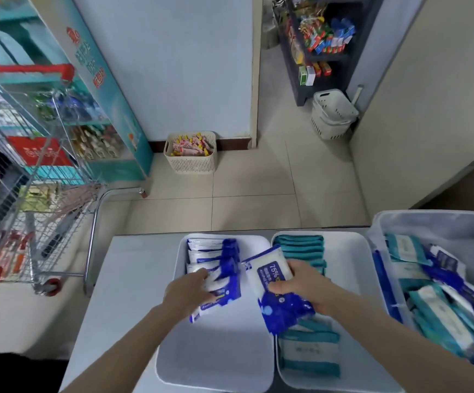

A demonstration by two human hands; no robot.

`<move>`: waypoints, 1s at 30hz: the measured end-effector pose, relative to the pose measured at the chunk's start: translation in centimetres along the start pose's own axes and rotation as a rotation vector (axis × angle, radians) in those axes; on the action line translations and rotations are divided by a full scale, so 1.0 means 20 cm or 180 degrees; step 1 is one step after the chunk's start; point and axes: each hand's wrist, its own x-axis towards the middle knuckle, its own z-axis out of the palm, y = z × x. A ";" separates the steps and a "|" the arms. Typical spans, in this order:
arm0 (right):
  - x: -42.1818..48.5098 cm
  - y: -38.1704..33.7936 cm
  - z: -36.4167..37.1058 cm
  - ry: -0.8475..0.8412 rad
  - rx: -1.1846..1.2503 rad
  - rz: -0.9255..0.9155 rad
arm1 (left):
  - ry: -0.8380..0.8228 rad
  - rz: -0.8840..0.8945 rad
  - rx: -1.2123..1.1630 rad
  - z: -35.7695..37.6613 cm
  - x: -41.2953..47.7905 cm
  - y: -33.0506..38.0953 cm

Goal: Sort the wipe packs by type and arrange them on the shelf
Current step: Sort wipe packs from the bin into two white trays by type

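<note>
Gripping blue wipe pack [271,269], right hand [308,283]

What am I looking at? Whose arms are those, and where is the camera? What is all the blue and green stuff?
There is no machine here, just a person. The camera sits on their head and looks down, so you see both arms as if they were your own. They stand at a white table. The right hand has its grip on a wipe pack, blue and white, marked 75%. The left hand holds the blue packs standing in the left tray. The right tray holds the teal packs. The big tub on the far right has both kinds mixed up. A shopping cart stands on the left.
</note>
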 end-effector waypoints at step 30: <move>0.52 0.35 0.62 0.0786 -0.3516 -0.0657 | 0.0529 0.1033 0.0661 -0.01 0.41 -0.15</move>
